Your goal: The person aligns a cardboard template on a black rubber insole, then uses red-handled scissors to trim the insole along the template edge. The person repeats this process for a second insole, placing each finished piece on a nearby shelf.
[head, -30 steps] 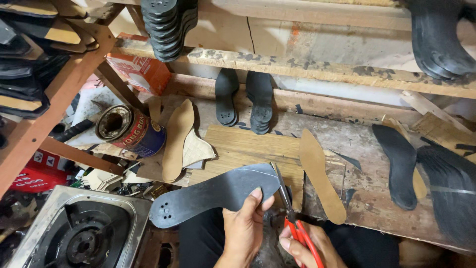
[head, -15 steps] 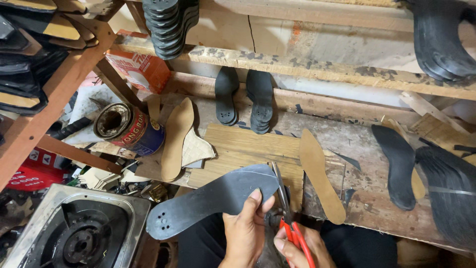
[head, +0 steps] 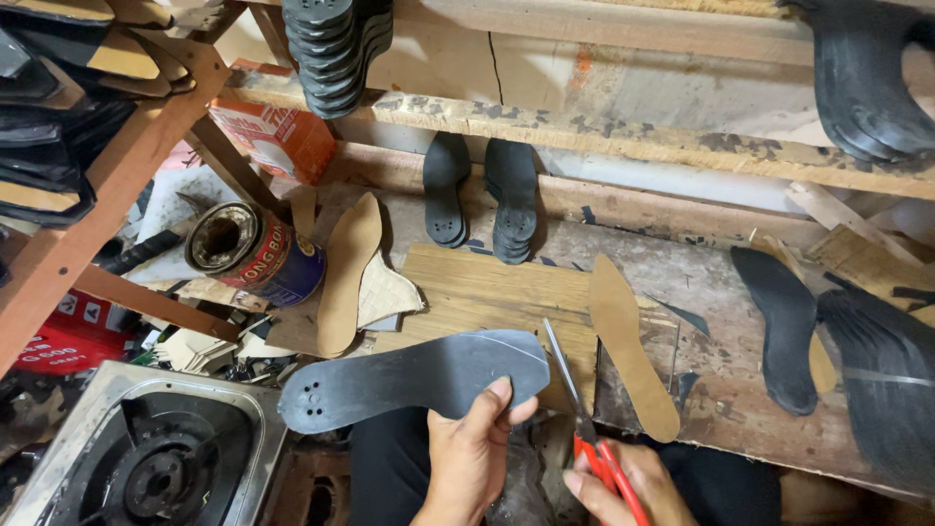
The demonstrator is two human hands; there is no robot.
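Cluttered workbench [head: 487, 282] behind; black sole [head: 409, 375] clamped in left-hand fingers [head: 492, 409] (red-handled scissors [head: 584, 419] gripped by right hand [head: 623, 487]).

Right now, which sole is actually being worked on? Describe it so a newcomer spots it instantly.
Start at the wooden board on the workbench. Just in front of it, the left hand holds up a dark grey sole, beside the red-handled scissors. Unlike the tan insoles lying flat, it is dark, lifted, and has small holes at its heel.
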